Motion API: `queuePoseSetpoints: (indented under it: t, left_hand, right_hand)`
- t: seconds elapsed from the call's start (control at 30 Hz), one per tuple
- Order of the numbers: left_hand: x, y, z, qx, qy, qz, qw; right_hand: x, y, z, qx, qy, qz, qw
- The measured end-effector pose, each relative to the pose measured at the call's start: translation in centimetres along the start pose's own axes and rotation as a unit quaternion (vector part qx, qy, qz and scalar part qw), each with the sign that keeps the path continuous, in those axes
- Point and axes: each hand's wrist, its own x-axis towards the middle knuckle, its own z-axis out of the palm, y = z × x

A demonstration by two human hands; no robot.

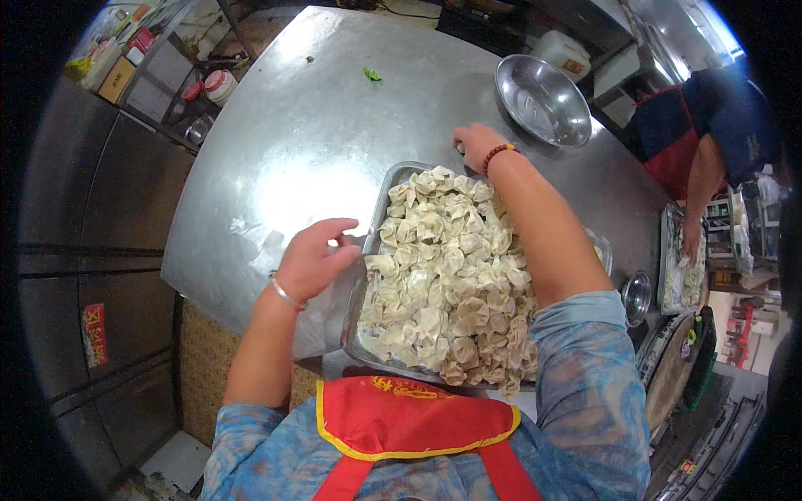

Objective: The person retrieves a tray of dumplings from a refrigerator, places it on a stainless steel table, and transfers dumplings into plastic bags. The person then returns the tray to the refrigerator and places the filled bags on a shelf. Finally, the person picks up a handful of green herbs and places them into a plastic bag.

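A metal tray (353,325) before me is heaped with several folded wontons (451,250), some piled up to its near edge. My left hand (318,258) hovers by the tray's left rim, thumb and forefinger apart with nothing between them. Past the tray's far rim, my right hand (479,145) is low over the steel table (313,125). Its fingers are curled, and a small whitish spot shows at them; whether that is a held piece or a fingertip is unclear. My right forearm covers part of the tray's right side.
A large steel bowl (544,100) stands beyond my right hand. Clear plastic film (263,244) lies left of the tray, a green leaf (371,74) farther back. A small metal bowl (636,297) sits at right, near another tray (671,269) where a co-worker's hand (691,238) reaches in.
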Motion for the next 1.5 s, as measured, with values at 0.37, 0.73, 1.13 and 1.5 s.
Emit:
queuePoseSetpoints:
  t: [0.37, 0.73, 1.13, 1.5]
  left_hand:
    - [-5.8, -1.6, -5.5, -0.234, 0.079, -0.106, 0.963]
    - [-4.5, 8.2, -2.3, -0.337, 0.044, 0.059, 0.939]
    - [-5.3, 9.6, -1.4, -0.178, 0.027, 0.134, 0.974]
    - [-7.5, 7.7, -4.5, -0.078, -0.002, 0.049, 0.996]
  right_hand:
    - [-17.2, 1.1, -9.9, 0.332, 0.027, 0.012, 0.943]
    - [-24.6, -17.3, 0.1, 0.488, 0.033, -0.132, 0.862]
    - [-25.0, -18.2, 0.9, 0.573, 0.086, -0.051, 0.814]
    - [-25.7, -16.4, 0.7, 0.613, 0.245, 0.01, 0.751]
